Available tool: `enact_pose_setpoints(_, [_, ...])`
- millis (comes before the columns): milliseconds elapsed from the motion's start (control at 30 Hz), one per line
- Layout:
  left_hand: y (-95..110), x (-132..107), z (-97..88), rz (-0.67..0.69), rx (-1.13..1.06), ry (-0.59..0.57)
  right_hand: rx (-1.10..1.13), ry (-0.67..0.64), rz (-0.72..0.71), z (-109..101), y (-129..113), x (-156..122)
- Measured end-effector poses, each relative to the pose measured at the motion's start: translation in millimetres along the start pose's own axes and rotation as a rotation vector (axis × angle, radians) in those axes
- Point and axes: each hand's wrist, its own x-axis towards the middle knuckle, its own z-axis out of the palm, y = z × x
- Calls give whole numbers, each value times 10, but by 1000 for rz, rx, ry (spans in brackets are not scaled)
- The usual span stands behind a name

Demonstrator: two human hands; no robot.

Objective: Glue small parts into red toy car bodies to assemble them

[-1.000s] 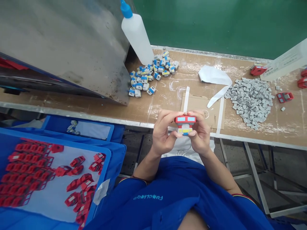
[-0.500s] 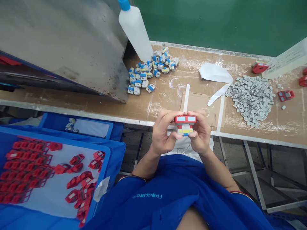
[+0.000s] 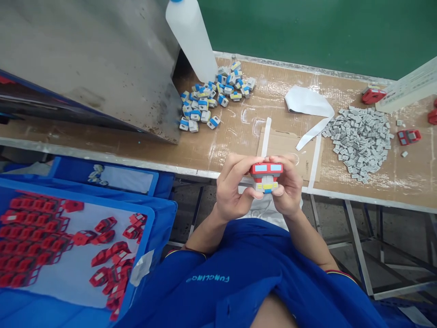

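Between both hands, above the bench's front edge, is a red toy robot torso with two pale blue windows, a grey middle and a yellow, white and blue lower end. My left hand is closed on its left side, fingers along the top and thumb at the lower corner. On the opposite side my right hand grips it the same way. Its back is hidden from me. Beyond the hands, a cardboard piece lies on the bench.
White, blue and yellow parts are heaped beside a white bottle. Small grey pieces form a pile at right, near a red toy part and a white container. A blue tray of red parts stands lower left.
The torso has shifted very slightly right in view, still held by both hands. The camera view has also moved a little. The grip looks the same.
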Motion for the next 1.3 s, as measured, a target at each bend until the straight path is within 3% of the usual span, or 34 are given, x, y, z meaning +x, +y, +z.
enact_pose_setpoints(333, [20, 45, -26, 61, -23, 9, -82, -2, -82, 0, -19, -5])
enact_pose_setpoints(700, [-37, 98, -37, 207, -4, 28, -222, 2, -342, -75, -106, 6])
enact_pose_setpoints(1300, [31, 49, -32, 152, -67, 1, -327, 64, -389, -46, -205, -12])
